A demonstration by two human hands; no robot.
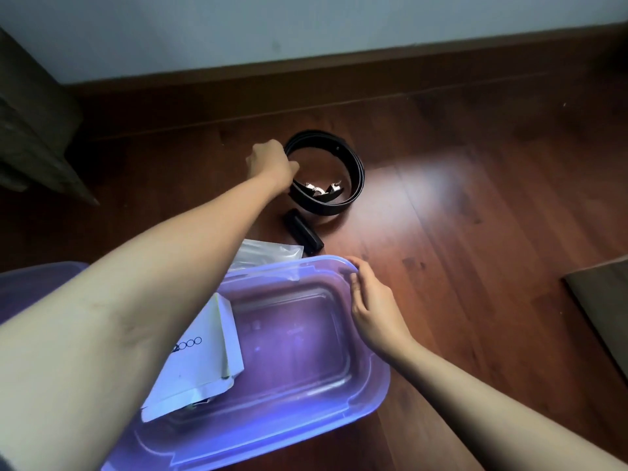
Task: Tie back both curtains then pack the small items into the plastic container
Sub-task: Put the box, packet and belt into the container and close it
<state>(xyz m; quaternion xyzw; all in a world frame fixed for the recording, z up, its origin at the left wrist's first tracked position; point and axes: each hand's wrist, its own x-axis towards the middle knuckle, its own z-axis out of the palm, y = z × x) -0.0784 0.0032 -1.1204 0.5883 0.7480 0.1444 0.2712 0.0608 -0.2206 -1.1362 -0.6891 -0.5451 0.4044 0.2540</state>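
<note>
Packing step — left hand (272,163) grips the coiled belt (357,171) on the floor (475,205) beyond the plastic container (383,379), right hand (373,314) rests relaxed on its far rim; next, probably lift the coil in intact.

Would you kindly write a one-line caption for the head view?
Left hand grips a coiled belt on the floor; right hand rests on the container rim.

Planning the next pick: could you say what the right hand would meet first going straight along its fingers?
Probably the black case just past the container rim; if the right hand clears it, the coiled belt. Depth is unclear.
</note>
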